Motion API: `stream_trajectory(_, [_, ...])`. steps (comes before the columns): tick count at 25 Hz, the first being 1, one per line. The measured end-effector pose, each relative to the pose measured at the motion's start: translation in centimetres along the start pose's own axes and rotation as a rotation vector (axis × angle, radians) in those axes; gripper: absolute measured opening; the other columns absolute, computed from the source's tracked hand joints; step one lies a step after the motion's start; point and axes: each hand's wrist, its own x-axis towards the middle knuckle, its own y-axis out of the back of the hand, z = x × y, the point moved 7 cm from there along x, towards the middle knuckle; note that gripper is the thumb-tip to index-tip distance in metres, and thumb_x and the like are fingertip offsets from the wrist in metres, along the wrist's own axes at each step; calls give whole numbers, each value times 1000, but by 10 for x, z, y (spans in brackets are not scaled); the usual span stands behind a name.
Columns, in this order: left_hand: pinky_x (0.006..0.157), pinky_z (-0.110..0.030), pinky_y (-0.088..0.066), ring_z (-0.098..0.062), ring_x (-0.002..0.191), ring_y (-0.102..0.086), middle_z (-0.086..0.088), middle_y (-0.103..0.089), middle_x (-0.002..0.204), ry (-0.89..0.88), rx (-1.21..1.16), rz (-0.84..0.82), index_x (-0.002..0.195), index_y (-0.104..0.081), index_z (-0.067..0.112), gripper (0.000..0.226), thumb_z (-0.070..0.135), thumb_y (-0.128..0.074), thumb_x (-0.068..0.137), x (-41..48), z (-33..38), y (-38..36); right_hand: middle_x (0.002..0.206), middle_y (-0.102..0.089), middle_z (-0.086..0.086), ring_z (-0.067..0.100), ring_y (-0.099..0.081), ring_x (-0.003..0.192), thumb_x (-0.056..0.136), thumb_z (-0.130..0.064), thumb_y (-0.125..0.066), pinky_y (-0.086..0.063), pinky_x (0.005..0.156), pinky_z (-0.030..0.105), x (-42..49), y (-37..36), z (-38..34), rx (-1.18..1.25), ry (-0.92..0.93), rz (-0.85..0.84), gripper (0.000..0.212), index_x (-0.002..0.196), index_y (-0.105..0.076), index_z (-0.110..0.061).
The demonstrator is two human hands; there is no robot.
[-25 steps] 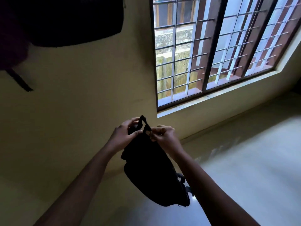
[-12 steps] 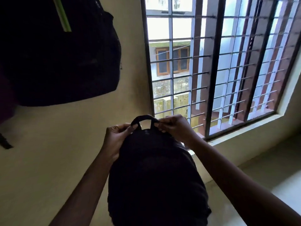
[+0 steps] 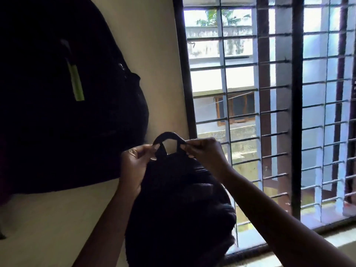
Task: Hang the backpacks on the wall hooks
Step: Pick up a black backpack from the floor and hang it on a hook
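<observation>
no hook shows; the hung backpack [image 3: 57,112] is cut off at the top and left edges. the dark backpack [image 3: 179,209] in hand loses all detail in shadow, its contents unseen. left hand [image 3: 134,164] and right hand [image 3: 204,153] pinch its top loop [image 3: 167,136] shut-fingered, below the hung one, before the barred window [image 3: 269,112].

- Held backpack [image 3: 179,209], lower centre of the frame: plain black, its top loop [image 3: 168,136] equally black.
- Hung backpack [image 3: 57,105], upper left: black, with one lime-green strip [image 3: 77,83] on its face.
- Wall [image 3: 154,45], between the backpacks and the window: pale yellow, unpatterned.
- Window frame [image 3: 185,78], right half: dark brown; its grille [image 3: 269,89] forms a grid of dark bars crossed by pale uprights.
</observation>
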Motion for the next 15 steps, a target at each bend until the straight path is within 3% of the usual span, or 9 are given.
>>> stream_trajectory(2, [68,-28,-54,-13,64,-65,4,-70,64,-27,41,130,78,-71,18,3,20,-69,77,15,3,-5,71,-69,2,-8,-56,48,79,-11,-72,-42,50,3,35,1,1,17,39,-55,21,98,-74,-4])
stream_trajectory(6, [62,-15,-50,-7,69,-62,7,-65,71,-70,125,330,78,-68,18,4,16,-70,76,22,11,-12,44,-55,-15,-6,-43,46,79,-20,-72,-34,45,8,71,-5,-1,41,99,-98,12,87,-78,-15])
stream_trajectory(8, [62,-14,-49,-2,67,-62,9,-64,71,-154,159,447,86,-70,12,11,16,-71,76,31,36,-24,49,-57,-10,-3,-44,51,79,-25,-71,-36,50,15,97,2,-8,68,160,-143,11,82,-79,-17])
stream_trajectory(10, [60,-13,-50,1,65,-64,10,-66,71,-249,168,510,81,-70,19,7,16,-72,74,47,64,-30,54,-57,-1,3,-46,57,78,-28,-71,-38,53,22,122,6,-26,122,206,-162,13,80,-78,-18])
stream_trajectory(15, [64,-19,-51,-8,72,-65,7,-68,76,-416,186,613,78,-69,22,5,20,-72,75,79,128,-35,72,-75,2,6,-64,69,78,-28,-70,-51,66,24,168,20,-78,199,279,-124,9,83,-78,-25])
